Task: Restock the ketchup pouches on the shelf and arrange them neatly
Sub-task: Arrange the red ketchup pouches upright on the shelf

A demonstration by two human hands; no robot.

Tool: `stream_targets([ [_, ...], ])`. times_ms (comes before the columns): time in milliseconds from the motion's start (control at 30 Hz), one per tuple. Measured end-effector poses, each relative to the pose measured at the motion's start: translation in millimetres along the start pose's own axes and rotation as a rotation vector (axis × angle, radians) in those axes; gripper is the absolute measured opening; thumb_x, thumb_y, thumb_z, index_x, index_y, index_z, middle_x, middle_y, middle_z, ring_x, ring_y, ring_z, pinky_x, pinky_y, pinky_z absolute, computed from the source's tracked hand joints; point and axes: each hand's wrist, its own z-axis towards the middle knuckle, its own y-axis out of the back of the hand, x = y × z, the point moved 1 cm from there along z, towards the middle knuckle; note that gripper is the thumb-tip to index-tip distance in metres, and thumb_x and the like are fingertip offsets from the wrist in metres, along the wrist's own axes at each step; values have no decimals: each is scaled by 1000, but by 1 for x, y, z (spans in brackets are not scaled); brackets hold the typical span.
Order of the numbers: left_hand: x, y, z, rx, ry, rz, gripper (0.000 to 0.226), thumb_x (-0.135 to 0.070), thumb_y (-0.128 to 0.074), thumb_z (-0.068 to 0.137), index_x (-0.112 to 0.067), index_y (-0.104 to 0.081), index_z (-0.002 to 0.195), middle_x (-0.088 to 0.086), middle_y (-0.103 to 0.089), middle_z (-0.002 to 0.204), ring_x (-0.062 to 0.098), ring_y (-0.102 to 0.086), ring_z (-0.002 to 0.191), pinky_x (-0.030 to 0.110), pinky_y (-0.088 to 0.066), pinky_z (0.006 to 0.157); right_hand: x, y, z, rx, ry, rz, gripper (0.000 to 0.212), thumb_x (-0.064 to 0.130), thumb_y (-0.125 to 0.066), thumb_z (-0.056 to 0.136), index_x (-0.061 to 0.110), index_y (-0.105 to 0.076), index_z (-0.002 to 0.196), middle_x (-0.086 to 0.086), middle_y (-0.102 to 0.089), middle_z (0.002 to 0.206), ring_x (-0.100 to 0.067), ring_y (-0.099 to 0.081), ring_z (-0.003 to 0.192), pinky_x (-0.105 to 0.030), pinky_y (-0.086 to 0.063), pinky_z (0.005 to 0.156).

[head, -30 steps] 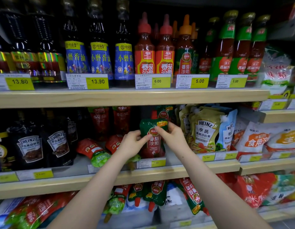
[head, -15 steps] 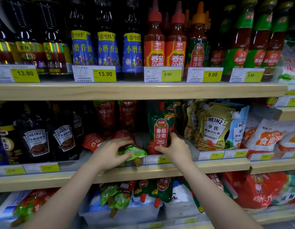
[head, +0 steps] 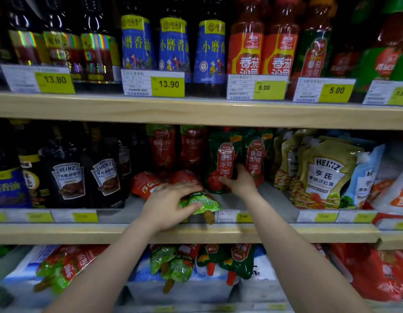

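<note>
Middle shelf (head: 196, 233), left hand (head: 169, 206) gripping fallen ketchup pouch (head: 201, 203) (spout outward), right hand (head: 239, 181) clasping upright pouch (head: 223, 161).

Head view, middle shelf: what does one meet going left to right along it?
Dark Heinz bottles → fallen red pouches → left hand gripping a lying pouch → right hand on an upright green ketchup pouch → Heinz salad dressing pouches → white bags.
</note>
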Motion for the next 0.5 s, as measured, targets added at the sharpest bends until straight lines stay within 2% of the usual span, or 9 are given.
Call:
stream_targets([
  [133,0,-2,0,-23,-6,-2,55,-65,-36,82,-43,-46,131,-16,-44,142,3,-37,132,33,-28,107,-2,-2,3,-9,-17,-18,61,38,-68,80,16,-40,129,-10,-57,130,-33,-54,117,-45,-45,96],
  [500,-1,-2,-2,-36,-10,12,55,-63,-36,83,-41,-46,132,-17,-44,142,2,-36,132,32,-27,107,-5,1,7,-69,-6,10,55,29,-69,81,13,-43,127,-13,-59,127,-34,-56,115,-41,-45,93],
])
